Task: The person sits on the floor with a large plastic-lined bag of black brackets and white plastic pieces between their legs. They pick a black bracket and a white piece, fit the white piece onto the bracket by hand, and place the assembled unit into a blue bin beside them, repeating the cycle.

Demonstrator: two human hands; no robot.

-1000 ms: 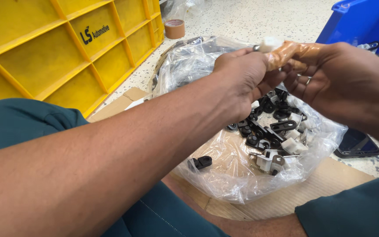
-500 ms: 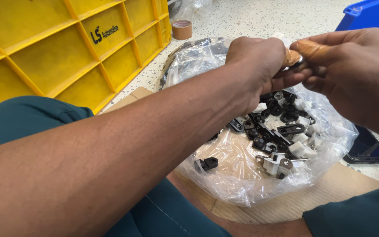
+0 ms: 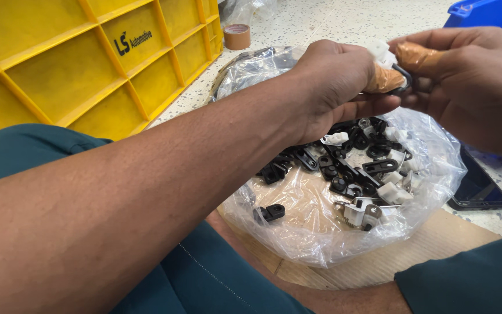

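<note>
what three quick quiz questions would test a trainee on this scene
1. True or false: the left hand and right hand meet above the clear plastic bag of small black and white parts.
2. Which lies on the floor right of the bag? A. a dark phone B. a roll of brown tape C. a yellow crate
3. Fill in: the fingertips pinching the small white and black part are wrapped in ____ tape.

Key: 1 true; 2 A; 3 tan
</note>
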